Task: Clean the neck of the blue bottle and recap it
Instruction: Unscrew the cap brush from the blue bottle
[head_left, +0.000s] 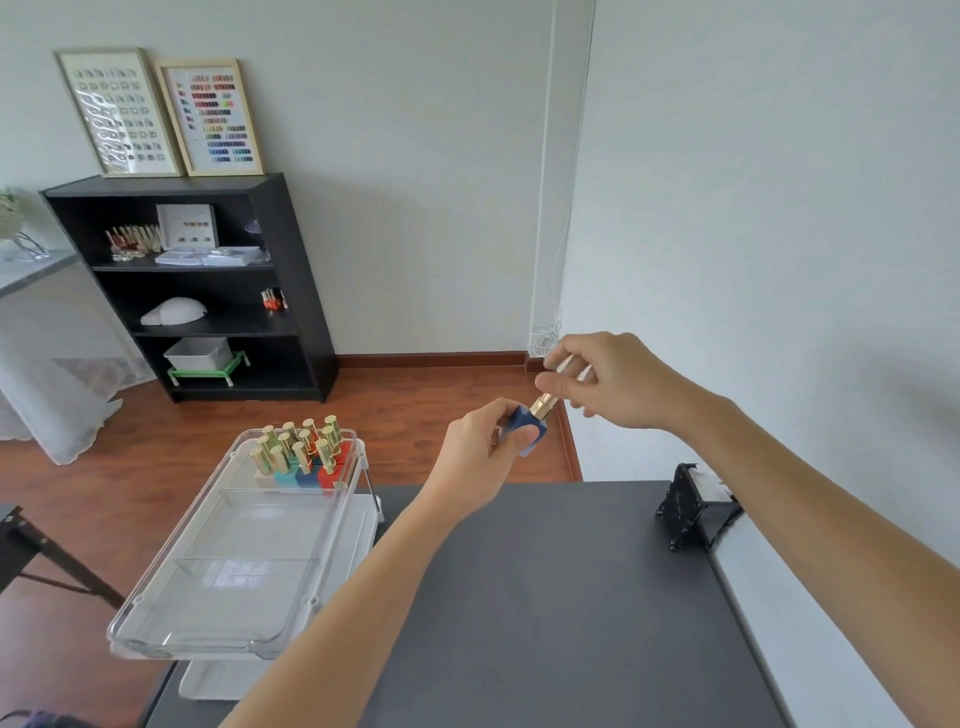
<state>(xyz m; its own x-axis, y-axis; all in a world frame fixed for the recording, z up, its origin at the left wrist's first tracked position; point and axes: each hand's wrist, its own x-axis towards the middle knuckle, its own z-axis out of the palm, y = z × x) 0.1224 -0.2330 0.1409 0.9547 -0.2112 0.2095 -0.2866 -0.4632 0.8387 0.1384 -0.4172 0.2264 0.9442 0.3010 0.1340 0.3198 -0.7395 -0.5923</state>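
Leftmost, a clear tray (171, 587) sits off the worktop's (545, 597) left edge, with gold-capped bottles (301, 449) grouped in its far compartment. Next, the left hand (480, 454) is raised beyond the worktop's far edge, its fingers curled tight around the blue bottle (530, 428), thumb pressed across the near face; the bottle tilts up and to the right. To its right, the right hand (605, 382) pinches the gold cap (548, 402) between thumb and fingertips, the other fingers loosely bent. The cap meets the bottle's top; whether it is fully seated cannot be told. A black stand (688, 506) rests at the worktop's far right corner.
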